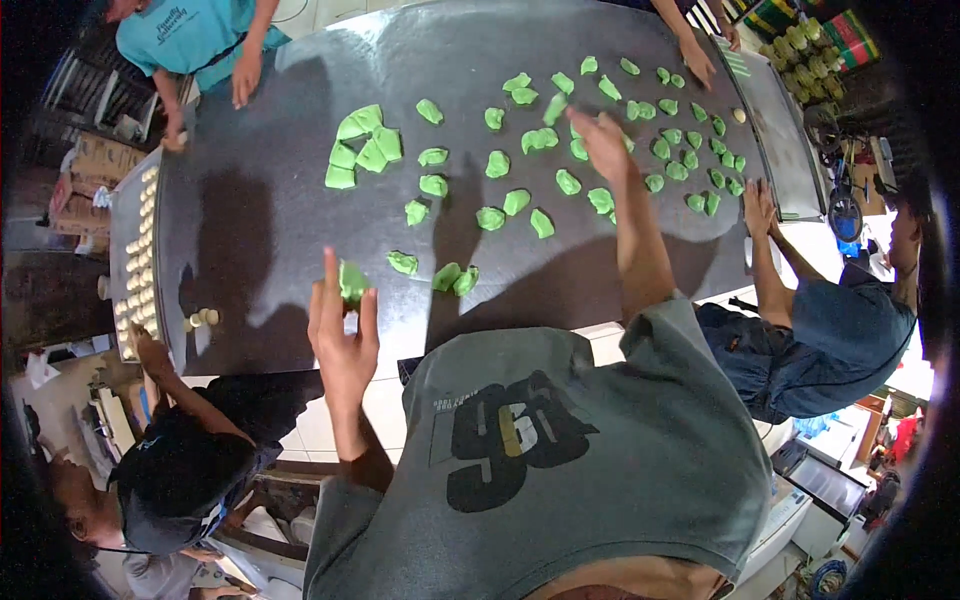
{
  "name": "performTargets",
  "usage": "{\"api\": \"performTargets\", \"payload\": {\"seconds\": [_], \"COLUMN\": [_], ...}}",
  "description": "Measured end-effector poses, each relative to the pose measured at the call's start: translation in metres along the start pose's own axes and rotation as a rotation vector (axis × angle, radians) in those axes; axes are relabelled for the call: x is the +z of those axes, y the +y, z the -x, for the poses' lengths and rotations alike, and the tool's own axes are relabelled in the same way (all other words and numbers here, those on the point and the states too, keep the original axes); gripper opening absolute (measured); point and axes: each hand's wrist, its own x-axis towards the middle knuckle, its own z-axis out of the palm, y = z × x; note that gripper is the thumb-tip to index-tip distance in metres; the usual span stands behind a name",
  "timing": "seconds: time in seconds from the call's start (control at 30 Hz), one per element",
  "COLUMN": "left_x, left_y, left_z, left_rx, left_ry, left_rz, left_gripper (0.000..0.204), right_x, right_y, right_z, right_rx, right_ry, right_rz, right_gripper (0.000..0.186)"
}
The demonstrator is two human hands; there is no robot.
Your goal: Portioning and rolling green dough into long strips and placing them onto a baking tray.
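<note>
Irregular pieces of green dough (497, 164) lie scattered over a large dark metal worktable (290, 110). My left hand (343, 335) is above the table's near edge, its fingers spread and the index finger stretched forward. A green dough piece (352, 282) shows between that index finger and the thumb; whether they touch it is hard to tell. My right hand (605, 148) reaches over the middle of the scattered pieces, fingers drawn together. At its fingertips is a motion-blurred green dough piece (556, 108). Larger flat green dough slabs (372, 148) lie grouped to the left of centre.
A tray of pale dough balls (140, 265) stands along the left end, with a few pale pieces (202, 318) beside it. Co-workers' hands rest at the table's far left (246, 75), far right (697, 60), right edge (760, 210) and left end (150, 355). A metal tray (775, 125) adjoins the right end.
</note>
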Motion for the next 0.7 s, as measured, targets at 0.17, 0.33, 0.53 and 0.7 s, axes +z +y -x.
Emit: {"api": "performTargets", "payload": {"seconds": [0.17, 0.33, 0.53, 0.7], "left_x": [0.04, 0.087, 0.129, 0.139], "left_y": [-0.04, -0.117, -0.249, -0.297], "left_z": [-0.021, -0.05, -0.121, -0.164], "left_rx": [0.154, -0.072, -0.021, -0.115], "left_ry": [0.689, 0.104, 0.309, 0.164], "left_rz": [0.143, 0.012, -0.237, -0.221], "left_gripper": [0.047, 0.024, 0.037, 0.035], "right_x": [0.012, 0.006, -0.018, -0.012], "right_y": [0.045, 0.078, 0.104, 0.128], "right_z": [0.041, 0.112, 0.183, 0.196], "right_rx": [0.063, 0.141, 0.114, 0.216], "right_ry": [0.034, 0.054, 0.064, 0.051], "right_rz": [0.693, 0.534, 0.631, 0.672], "right_gripper": [0.066, 0.052, 0.039, 0.036]}}
